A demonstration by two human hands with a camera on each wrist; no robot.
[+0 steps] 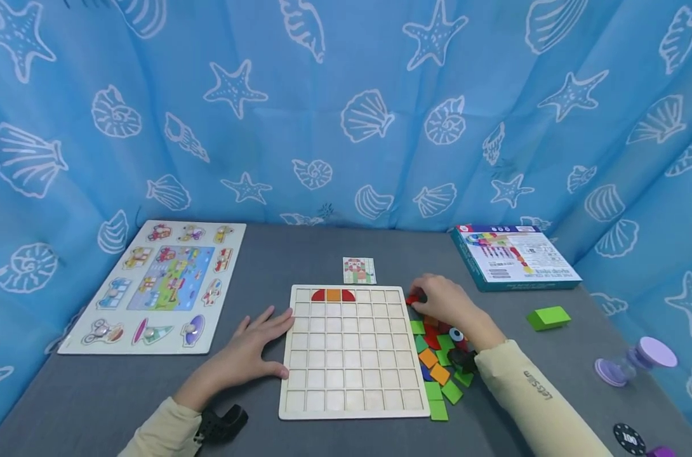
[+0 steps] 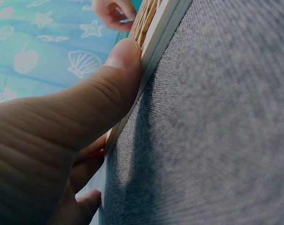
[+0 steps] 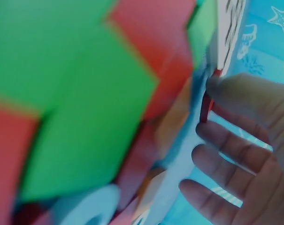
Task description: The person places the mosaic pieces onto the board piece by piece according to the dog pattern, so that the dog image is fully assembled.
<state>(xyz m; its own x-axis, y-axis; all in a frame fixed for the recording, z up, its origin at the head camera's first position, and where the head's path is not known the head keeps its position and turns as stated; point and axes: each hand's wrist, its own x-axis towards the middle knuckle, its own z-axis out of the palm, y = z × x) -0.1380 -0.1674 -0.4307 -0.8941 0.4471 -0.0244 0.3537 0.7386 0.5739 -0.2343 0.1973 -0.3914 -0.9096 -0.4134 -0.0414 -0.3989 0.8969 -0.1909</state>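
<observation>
A pale wooden grid board (image 1: 343, 381) lies on the grey table, its top row holding an orange square tile (image 1: 334, 295) between two red curved tiles (image 1: 319, 295). My left hand (image 1: 249, 349) rests along the board's left edge, fingers spread, thumb (image 2: 125, 58) against the side. Just off the board's upper right corner, my right hand (image 1: 445, 301) pinches a red tile (image 3: 206, 105) between thumb and fingertip. Below that hand, green, orange, red and blue tiles (image 1: 440, 374) lie in a loose heap by the board's right edge.
A small pattern card (image 1: 359, 270) lies behind the board. To the left is a peg puzzle (image 1: 220, 317). On the right are a flat box (image 1: 517, 260), a green block (image 1: 548, 318), a purple-ended hourglass (image 1: 634, 362) and a black round chip (image 1: 629, 438).
</observation>
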